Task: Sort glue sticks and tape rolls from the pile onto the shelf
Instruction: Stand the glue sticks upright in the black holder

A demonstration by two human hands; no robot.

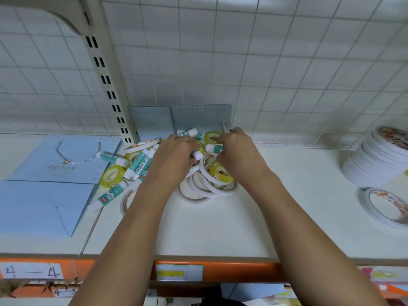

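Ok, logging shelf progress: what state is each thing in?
left hand, gripping nearer glue stick
right hand, gripping farther glue stick
pile, mixed, unsorted
tape stack, piled tidily at right
single tape roll, lying flat
gift bag, lying flat

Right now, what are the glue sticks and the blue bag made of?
Glue sticks: probably plastic; the tubes look smooth and a bit shiny, with white caps. Blue bag: likely paper or thin card; it looks matte and lies flat with sharp fold creases.
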